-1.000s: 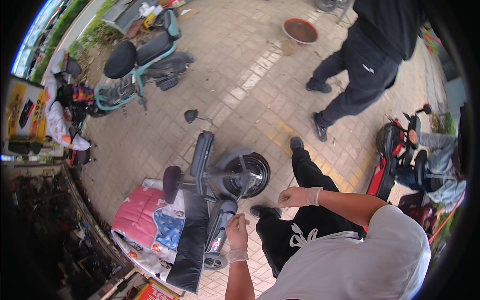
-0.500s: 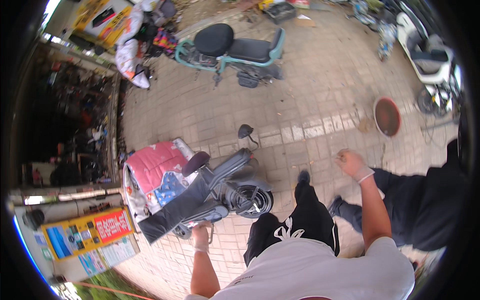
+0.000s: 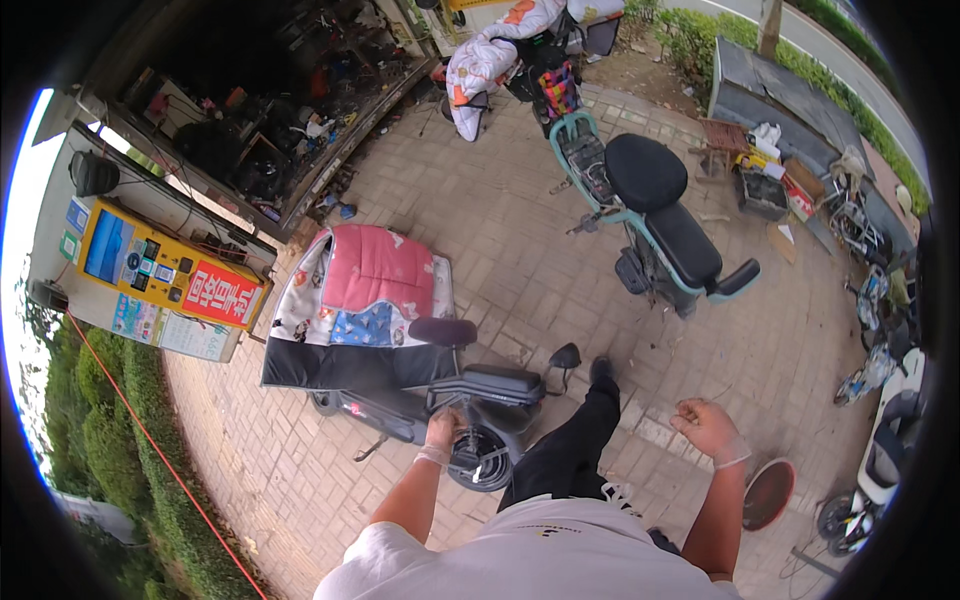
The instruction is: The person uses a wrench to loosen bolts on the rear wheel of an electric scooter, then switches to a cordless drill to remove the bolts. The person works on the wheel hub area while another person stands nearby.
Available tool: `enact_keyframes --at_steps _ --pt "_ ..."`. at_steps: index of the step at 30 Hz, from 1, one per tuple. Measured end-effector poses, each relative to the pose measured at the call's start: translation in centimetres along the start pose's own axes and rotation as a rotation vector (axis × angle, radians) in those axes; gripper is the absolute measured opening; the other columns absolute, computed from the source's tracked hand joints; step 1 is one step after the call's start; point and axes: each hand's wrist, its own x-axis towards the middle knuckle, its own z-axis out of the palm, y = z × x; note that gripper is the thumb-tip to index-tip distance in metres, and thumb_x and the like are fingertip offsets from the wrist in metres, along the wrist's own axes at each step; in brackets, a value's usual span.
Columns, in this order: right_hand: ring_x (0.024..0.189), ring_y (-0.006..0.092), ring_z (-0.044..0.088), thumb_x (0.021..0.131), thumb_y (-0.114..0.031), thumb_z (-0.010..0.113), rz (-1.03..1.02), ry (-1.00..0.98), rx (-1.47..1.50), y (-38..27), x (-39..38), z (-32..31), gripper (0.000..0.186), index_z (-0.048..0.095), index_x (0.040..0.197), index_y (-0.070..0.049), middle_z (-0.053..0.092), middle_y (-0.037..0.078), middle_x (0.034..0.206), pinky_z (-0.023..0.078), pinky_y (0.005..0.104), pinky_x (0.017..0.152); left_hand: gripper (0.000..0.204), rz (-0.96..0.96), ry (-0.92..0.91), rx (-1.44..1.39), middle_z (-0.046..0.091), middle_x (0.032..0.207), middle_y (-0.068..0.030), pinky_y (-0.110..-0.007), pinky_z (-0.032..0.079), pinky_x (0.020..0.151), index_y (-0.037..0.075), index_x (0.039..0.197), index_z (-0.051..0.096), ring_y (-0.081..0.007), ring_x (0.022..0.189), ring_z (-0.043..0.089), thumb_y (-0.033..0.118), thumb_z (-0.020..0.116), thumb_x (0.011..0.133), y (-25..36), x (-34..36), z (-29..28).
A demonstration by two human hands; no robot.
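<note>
Before me stands a dark electric scooter [image 3: 490, 390] with its black wheel [image 3: 480, 462] close to my leg. A pink, white and blue quilted cover [image 3: 375, 275] with a black lower band drapes over its left part. My left hand [image 3: 443, 428], in a thin translucent glove, is at the scooter's body beside the wheel. Its fingers are curled against the dark parts, and what they grip is hard to make out. My right hand [image 3: 705, 428], gloved alike, hangs over the paving, away from the scooter, its fingers curled in. Anything inside them is hidden.
A teal scooter [image 3: 650, 190] with black seats stands farther off. Right of my right hand sits a red-rimmed basin [image 3: 770, 495]. A yellow machine [image 3: 165, 265] stands at the left, near a red cord [image 3: 165, 455]. Boxes [image 3: 765, 190] and parked scooters [image 3: 890, 430] line the right side.
My view has swung to the right and my body has stepped. My left hand has moved along the scooter toward its wheel. The dark-clothed person at my right is out of view.
</note>
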Motion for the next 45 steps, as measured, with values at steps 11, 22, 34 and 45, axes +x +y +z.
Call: enact_keyframes --at_steps 11,22,34,45 --pt "0.102 0.0360 0.066 0.084 -0.036 0.069 -0.026 -0.205 -0.486 -17.3 29.9 -14.5 0.041 0.072 0.104 0.000 0.071 0.019 0.107 0.052 0.0424 0.088 0.063 0.293 -0.461 0.156 0.058 0.138 -0.0151 -0.038 0.041 0.107 0.000 0.141 0.050 -0.0258 0.125 0.057 0.048 0.052 0.100 25.4 15.8 15.9" --pt "0.111 0.0390 0.063 0.102 -0.020 0.050 -1.596 -1.679 0.672 -52.9 65.3 -14.5 0.025 0.067 0.108 -0.004 0.066 0.017 0.121 0.048 0.0527 0.098 0.061 1.037 -0.458 -0.724 0.068 0.115 -0.0210 -0.052 0.042 0.103 0.000 0.134 0.057 -0.0342 0.111 0.064 0.049 0.051 0.099 47.9 11.4 2.9" --pt "0.123 0.0233 0.058 0.095 -0.057 0.059 -0.358 -1.101 0.111 -63.5 99.4 16.8 0.069 0.055 0.139 -0.005 0.063 0.011 0.133 0.042 0.0343 0.106 0.049 0.001 0.417 -0.138 0.072 0.109 -0.0127 -0.031 0.050 0.085 -0.001 0.120 0.067 -0.0214 0.101 0.066 0.041 0.064 0.093 46.8 46.3 0.3" --pt "0.149 0.0312 0.022 0.077 -0.090 0.040 -0.153 -1.660 1.395 -98.2 117.2 20.6 0.110 0.026 0.158 -0.017 0.020 0.008 0.164 0.016 0.0576 0.119 0.037 -0.496 0.386 -0.773 0.066 0.098 -0.0148 -0.047 0.052 0.075 0.005 0.106 0.066 -0.0334 0.091 0.065 0.038 0.050 0.098 38.2 61.0 -10.7"
